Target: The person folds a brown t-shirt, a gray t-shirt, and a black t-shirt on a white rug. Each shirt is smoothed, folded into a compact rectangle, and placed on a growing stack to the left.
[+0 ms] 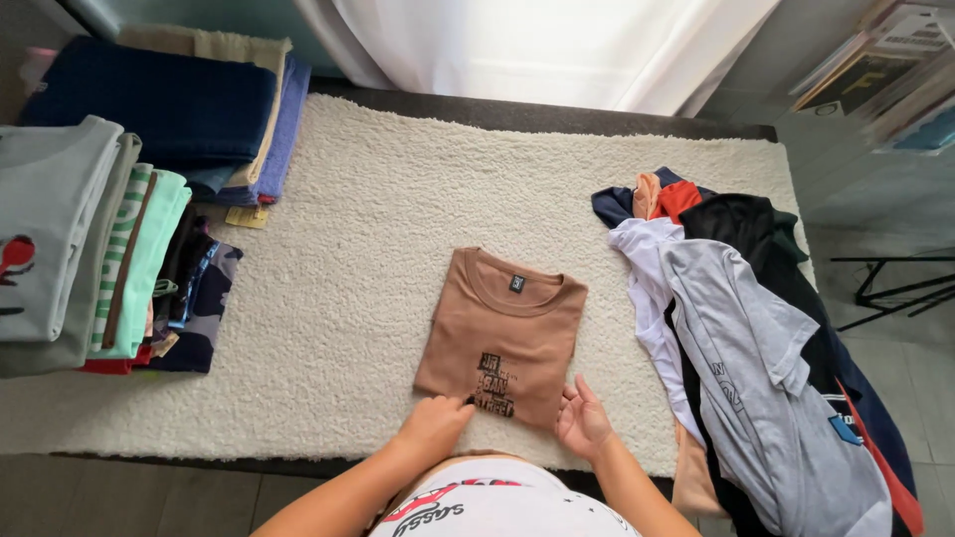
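Both hands sit at the near edge of the folded brown t-shirt (502,338), which serves as the landmark for everything else. Under that shirt lies the cream fleece rug (378,249), spreading far to its left, right and beyond its collar, with the shirt roughly in the rug's middle, slightly toward the near side. Right of the shirt, close by but with a strip of bare fleece between, sprawls the heap of unfolded clothes (756,368), a grey tee uppermost over black, white, navy and orange pieces. Left of the shirt, well apart, stand 2 stacks of folded clothes (90,249), the nearer in pale grey and mint, the farther topped by dark blue. The shirt itself is folded into a tidy rectangle whose long axis runs away from the person, collar at the far end, printed black block at the near end, the whole rectangle turned a little clockwise. The left hand (438,418) rests fingers-down on the near left corner, touching the hem beside the print. The right hand (582,418) stands at the near right corner, palm turned inward, fingers loosely spread, at the shirt's edge and gripping nothing. So the hands are apart, 1 at each near corner, about equally close, and the shirt lies directly ahead of them.
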